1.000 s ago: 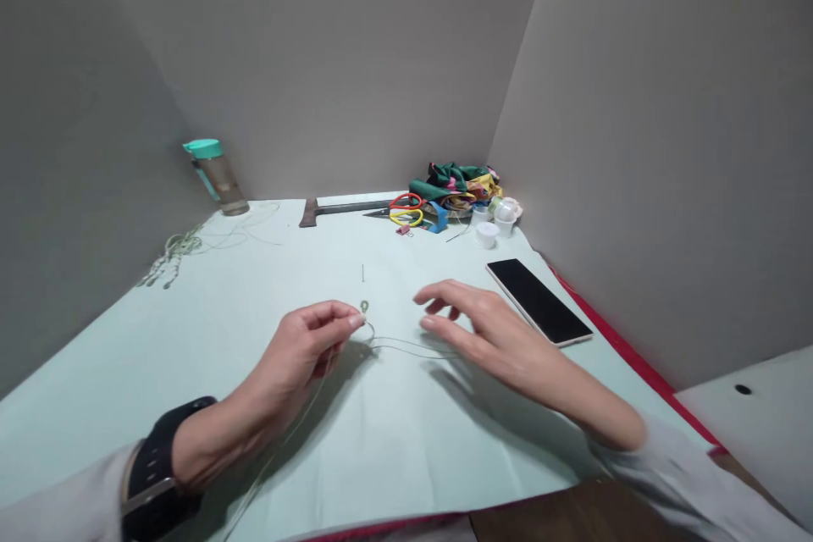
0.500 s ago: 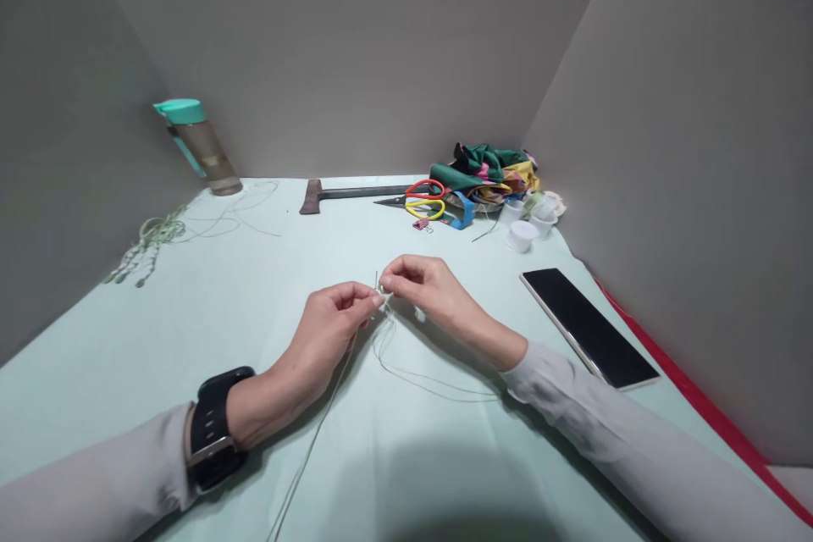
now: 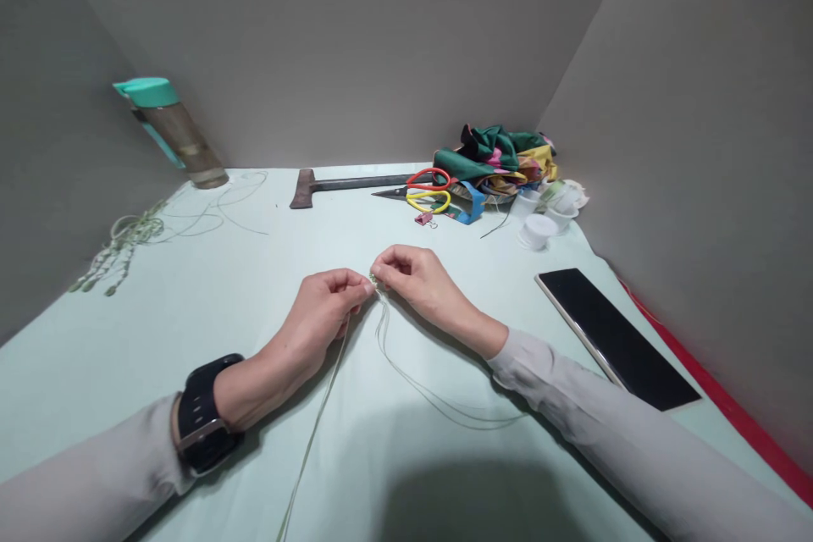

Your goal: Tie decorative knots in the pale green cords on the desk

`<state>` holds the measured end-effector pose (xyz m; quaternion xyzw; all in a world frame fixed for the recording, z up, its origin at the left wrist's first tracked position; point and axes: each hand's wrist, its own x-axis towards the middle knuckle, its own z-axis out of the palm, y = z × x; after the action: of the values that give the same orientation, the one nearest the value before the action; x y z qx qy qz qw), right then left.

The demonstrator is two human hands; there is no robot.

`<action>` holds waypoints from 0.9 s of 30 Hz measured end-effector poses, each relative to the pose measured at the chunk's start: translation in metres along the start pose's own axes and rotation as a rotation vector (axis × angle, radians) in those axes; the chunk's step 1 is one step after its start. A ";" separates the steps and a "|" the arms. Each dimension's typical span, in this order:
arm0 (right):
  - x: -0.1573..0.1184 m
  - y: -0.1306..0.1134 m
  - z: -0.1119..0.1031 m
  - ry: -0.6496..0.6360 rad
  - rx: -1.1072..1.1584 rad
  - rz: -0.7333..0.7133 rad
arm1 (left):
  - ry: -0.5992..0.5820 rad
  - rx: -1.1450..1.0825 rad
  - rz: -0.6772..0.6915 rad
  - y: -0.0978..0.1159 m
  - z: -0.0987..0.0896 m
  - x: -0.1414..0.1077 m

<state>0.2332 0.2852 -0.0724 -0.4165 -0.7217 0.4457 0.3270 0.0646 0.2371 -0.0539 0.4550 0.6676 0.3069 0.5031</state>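
Note:
Thin pale green cord [image 3: 395, 362] runs between my two hands over the middle of the table. My left hand [image 3: 323, 309], with a dark watch on its wrist, is closed, thumb and forefinger pinching the cord; loose strands hang from it toward the near edge. Just beside it, my right hand [image 3: 412, 275] pinches a small knotted green part [image 3: 373, 278] of the same cord. More strands trail from there to the right, under the right forearm. The fingertips almost meet and hide most of the knot.
At the back lie a hammer-like tool [image 3: 356, 184], scissors [image 3: 427, 192], a pink binder clip [image 3: 424, 219] and bunched colourful cloth [image 3: 501, 159]. White spools [image 3: 537, 231] and a phone [image 3: 615, 337] are on the right. A bottle [image 3: 181, 135] and knotted cords [image 3: 127, 246] are at left.
The view has shifted slightly. Both hands keep their pinch on the cord, and the fingertips have come a little closer together. The short upright cord end above the fingers no longer shows.

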 end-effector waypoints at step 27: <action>-0.045 -0.018 0.016 0.012 -0.696 -0.045 | -0.197 0.290 0.131 -0.009 -0.017 0.021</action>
<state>0.2338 0.2344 -0.0663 -0.4898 -0.8374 0.1631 0.1795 0.0439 0.2537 -0.0643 0.5932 0.6213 0.1933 0.4741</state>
